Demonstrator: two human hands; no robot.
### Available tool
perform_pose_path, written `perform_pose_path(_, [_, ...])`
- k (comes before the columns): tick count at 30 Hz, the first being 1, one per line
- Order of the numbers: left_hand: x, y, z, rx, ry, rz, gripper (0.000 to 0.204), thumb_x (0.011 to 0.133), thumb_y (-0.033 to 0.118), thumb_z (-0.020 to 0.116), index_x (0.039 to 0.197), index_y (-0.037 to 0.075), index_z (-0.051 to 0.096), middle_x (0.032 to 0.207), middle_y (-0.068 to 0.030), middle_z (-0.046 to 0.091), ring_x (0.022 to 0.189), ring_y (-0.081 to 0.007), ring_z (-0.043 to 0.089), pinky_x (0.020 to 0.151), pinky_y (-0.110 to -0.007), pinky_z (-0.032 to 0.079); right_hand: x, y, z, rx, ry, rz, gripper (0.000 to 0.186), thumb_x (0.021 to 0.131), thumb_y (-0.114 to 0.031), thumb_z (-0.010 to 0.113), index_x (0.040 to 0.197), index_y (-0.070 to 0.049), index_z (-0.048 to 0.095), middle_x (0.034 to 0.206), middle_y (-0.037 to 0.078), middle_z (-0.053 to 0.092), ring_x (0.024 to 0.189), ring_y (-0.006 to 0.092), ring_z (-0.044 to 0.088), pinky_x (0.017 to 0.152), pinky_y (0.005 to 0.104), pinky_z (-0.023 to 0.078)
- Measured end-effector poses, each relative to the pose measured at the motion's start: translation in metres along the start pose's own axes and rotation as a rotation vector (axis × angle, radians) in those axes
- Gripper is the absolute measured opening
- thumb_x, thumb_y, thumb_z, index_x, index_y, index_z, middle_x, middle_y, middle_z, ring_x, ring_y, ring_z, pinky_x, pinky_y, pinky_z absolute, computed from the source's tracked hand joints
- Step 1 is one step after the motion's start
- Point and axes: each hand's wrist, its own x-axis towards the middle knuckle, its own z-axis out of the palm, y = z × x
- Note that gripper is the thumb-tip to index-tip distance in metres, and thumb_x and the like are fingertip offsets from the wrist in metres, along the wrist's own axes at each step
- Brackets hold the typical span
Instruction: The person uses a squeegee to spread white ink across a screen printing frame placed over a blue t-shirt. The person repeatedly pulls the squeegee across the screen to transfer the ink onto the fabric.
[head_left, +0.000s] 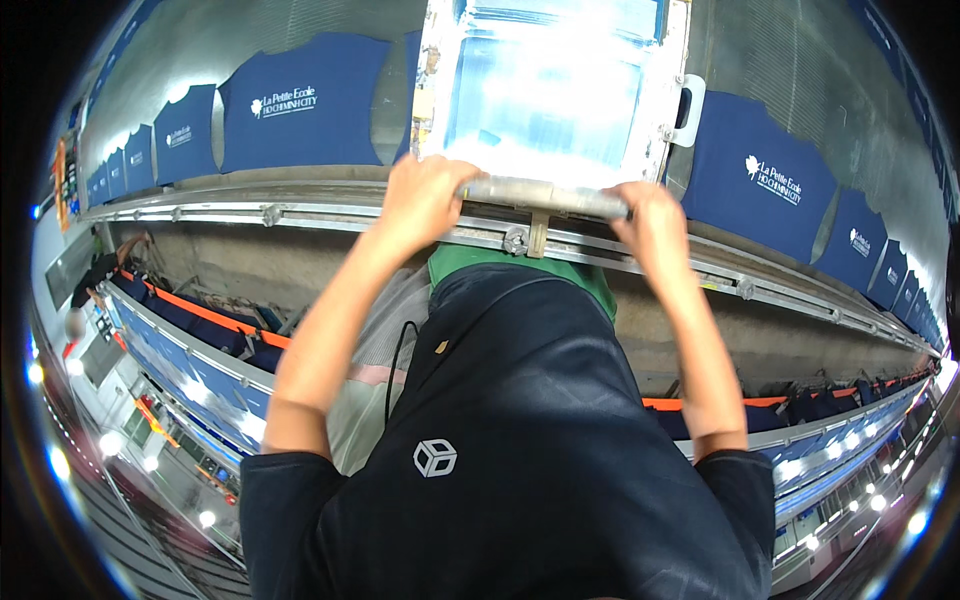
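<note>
Both hands on the grey bar at the near edge of the printing frame. Left hand wrapped tight round its left end, right hand closed over the right end. Bar runs left-right across me, slightly lower at the right; frame's long side runs away from me, over the navy shirt row on the long table. Bar sits just above the metal rail, centre bracket touching it. My take: keep pressure even on both ends so the bar stays level, keep wrists stiff, move straight along the frame, no twisting. More shirts to the right.
</note>
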Motion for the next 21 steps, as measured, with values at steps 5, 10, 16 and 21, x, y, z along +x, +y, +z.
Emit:
perform_pose_path(5, [0.164, -0.053, -0.057, 0.134, 0.043, -0.011, 0.056, 0.075, 0.048, 0.085, 0.12, 0.015, 0.076, 0.097, -0.0138, 0.078, 0.088, -0.0285, 0.075, 0.082, -0.042, 0.059, 0.164, 0.049, -0.066, -0.084, -0.145, 0.083, 0.062, 0.082, -0.035, 0.086, 0.123, 0.008, 0.07, 0.106, 0.026, 0.075, 0.097, 0.0317, 0.076, 0.089, 0.0428, 0.059])
perform_pose_path(10, [0.231, -0.065, -0.1, -0.01, 0.028, -0.015, 0.053, 0.069, 0.035, 0.089, 0.114, 0.009, 0.077, 0.096, -0.0168, 0.078, 0.09, -0.03, 0.075, 0.083, -0.042, 0.058, 0.242, 0.081, -0.077, -0.102, 0.077, -0.149, 0.046, 0.066, -0.021, 0.091, 0.101, 0.005, 0.074, 0.086, 0.026, 0.073, 0.081, 0.0348, 0.074, 0.077, 0.042, 0.058])
perform_pose_path(16, [0.177, -0.061, -0.042, 0.118, 0.068, 0.029, 0.057, 0.074, 0.05, 0.086, 0.119, 0.016, 0.077, 0.093, -0.0141, 0.077, 0.086, -0.0301, 0.075, 0.081, -0.043, 0.058, 0.167, 0.068, -0.03, -0.038, 0.01, 0.075, 0.051, 0.078, -0.034, 0.089, 0.114, -0.001, 0.074, 0.088, 0.022, 0.075, 0.082, 0.0333, 0.076, 0.08, 0.0416, 0.059])
perform_pose_path(21, [0.117, -0.046, -0.021, 0.066, -0.059, -0.054, 0.045, 0.076, 0.042, 0.086, 0.114, 0.019, 0.079, 0.094, -0.012, 0.078, 0.092, -0.032, 0.075, 0.084, -0.046, 0.059, 0.118, 0.033, -0.015, -0.033, -0.066, 0.113, 0.044, 0.074, -0.027, 0.091, 0.104, 0.0, 0.075, 0.084, 0.023, 0.073, 0.087, 0.0351, 0.075, 0.082, 0.0448, 0.058])
